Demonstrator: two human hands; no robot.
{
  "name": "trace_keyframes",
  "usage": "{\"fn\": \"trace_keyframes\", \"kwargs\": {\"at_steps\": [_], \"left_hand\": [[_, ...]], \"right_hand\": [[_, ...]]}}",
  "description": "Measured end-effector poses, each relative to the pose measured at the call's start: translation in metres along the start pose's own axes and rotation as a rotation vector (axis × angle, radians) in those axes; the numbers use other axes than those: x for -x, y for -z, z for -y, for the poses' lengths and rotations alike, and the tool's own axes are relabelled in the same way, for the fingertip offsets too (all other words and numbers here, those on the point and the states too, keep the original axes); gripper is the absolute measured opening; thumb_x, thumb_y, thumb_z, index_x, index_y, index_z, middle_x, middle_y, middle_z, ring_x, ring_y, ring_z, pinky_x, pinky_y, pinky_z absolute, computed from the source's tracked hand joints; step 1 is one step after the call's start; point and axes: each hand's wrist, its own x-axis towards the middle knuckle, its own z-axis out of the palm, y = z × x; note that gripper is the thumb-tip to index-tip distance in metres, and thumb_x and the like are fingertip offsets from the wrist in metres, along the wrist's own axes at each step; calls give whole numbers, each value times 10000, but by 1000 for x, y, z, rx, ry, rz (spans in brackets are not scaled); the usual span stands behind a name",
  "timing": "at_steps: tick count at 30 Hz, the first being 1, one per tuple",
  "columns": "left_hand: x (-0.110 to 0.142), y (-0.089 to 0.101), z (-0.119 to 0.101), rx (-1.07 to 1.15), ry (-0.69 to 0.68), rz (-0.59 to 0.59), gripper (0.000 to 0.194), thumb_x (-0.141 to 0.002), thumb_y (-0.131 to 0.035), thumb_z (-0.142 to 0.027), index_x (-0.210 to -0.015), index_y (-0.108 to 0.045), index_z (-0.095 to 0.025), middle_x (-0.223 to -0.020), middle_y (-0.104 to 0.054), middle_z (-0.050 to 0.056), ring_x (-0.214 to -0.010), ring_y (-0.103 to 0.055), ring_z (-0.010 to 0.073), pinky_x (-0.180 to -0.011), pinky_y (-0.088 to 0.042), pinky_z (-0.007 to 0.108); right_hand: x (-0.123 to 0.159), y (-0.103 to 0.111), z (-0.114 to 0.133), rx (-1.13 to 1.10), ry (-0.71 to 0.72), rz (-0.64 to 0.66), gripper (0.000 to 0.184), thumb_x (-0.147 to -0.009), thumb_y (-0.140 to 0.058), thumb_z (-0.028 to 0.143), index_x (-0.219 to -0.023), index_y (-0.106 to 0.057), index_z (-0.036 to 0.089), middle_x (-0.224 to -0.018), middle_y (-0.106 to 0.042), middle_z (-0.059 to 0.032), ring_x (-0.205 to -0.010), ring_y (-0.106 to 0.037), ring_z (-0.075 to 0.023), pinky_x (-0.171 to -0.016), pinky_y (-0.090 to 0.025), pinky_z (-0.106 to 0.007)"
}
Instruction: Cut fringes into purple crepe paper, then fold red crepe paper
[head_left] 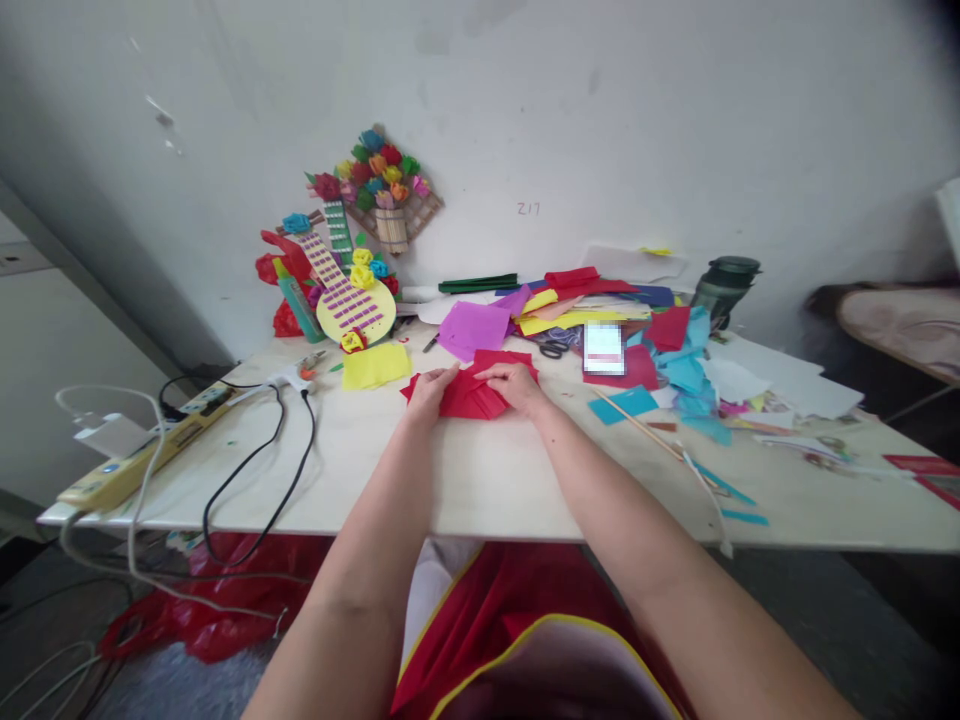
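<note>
Several pieces of red crepe paper [474, 398] lie together on the table in front of me. My left hand [431, 392] is at their left side, thumb on top and fingers curled at the edge. At the right side my right hand [516, 385] pinches the same red paper between thumb and forefinger. Just beyond lie purple paper sheets [474, 328], and to the left a yellow paper stack [376, 366]. Black-handled scissors [554, 349] rest behind my right hand. How many red pieces each hand grips is hidden.
A glue bottle [298, 303] leans by a paper-flower guitar [352, 308] at the back left. A power strip [146, 445] and black cable [281, 470] occupy the left. On the right are a phone [604, 348], blue paper [624, 404], a wooden stick [637, 425] and a dark bottle [724, 285].
</note>
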Motion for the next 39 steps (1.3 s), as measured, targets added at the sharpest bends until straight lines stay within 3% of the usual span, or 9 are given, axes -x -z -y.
{"fn": "trace_keyframes", "kwargs": {"at_steps": [7, 11, 15, 19, 24, 33, 39], "left_hand": [[2, 0, 2, -89, -20, -9, 337, -575, -725, -454, -609, -542, -173, -521, -557, -23, -445, -474, 89, -448, -335, 215], [3, -1, 0, -122, -56, 2, 334, -600, -709, -460, -616, -539, -173, -518, -542, -29, -442, -450, 81, -441, -309, 210], [6, -5, -2, -112, -87, 52, 345, -617, -704, -455, -611, -509, -171, -521, -526, -37, -442, -425, 70, -441, -294, 203], [9, -10, -4, -123, -73, 98, 346, -612, -712, -453, -626, -514, -169, -542, -535, -35, -451, -427, 70, -446, -300, 205], [13, -16, -6, -135, -51, 128, 340, -613, -717, -447, -643, -528, -167, -562, -553, -27, -476, -458, 80, -464, -333, 205], [13, -18, -8, -121, 5, 138, 345, -593, -735, -431, -696, -542, -165, -606, -591, -17, -516, -521, 93, -502, -393, 209], [8, -16, -3, -138, -50, 126, 349, -588, -733, -444, -698, -544, -173, -598, -585, -22, -515, -523, 97, -500, -396, 210]], "right_hand": [[0, 1, 3, -35, -10, 37, 251, -653, -482, 126, -723, -710, 205, -818, -694, -15, -836, -605, -171, -820, -435, -309], [0, 3, 6, -155, -34, 18, 199, -718, -477, 222, -755, -671, 194, -845, -670, -7, -889, -577, -164, -836, -408, -284], [1, 1, 5, -170, -111, -37, 252, -739, -542, 424, -759, -627, 188, -771, -621, 8, -788, -550, -148, -735, -407, -257], [1, -2, -1, -84, -137, -3, 362, -719, -552, 520, -610, -552, 174, -581, -488, 38, -588, -444, -113, -575, -347, -242], [0, -4, -6, -39, -107, 15, 366, -706, -569, 490, -540, -478, 177, -510, -358, 62, -507, -330, -91, -501, -260, -240], [-2, -4, -6, -32, -39, 40, 275, -715, -546, 394, -565, -513, 166, -545, -415, 51, -546, -382, -95, -548, -309, -233], [-3, -4, -8, -33, -53, 56, 266, -703, -564, 389, -579, -537, 154, -558, -449, 44, -557, -403, -95, -559, -325, -232]]}}
